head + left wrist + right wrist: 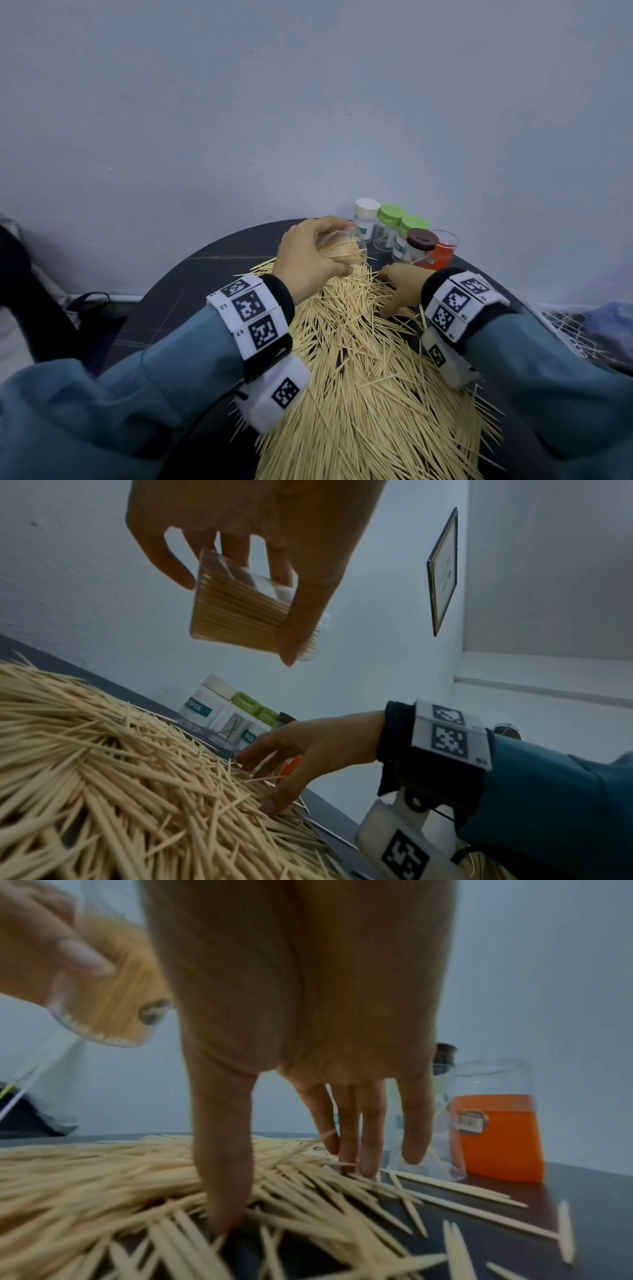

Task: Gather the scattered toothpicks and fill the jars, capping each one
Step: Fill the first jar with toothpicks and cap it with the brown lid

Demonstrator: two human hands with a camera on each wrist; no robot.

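Toothpicks, pale wooden slivers [363,370], lie heaped across your dark round desk [212,270]; your left hand [308,260] grips a tilted clear jar [236,610] above them, your right hand's [402,289] spread fingers [222,1150] pressing into the heap.

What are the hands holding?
The left hand grips a clear jar of toothpicks around its sides. The right hand holds nothing, fingers spread on the toothpick pile.
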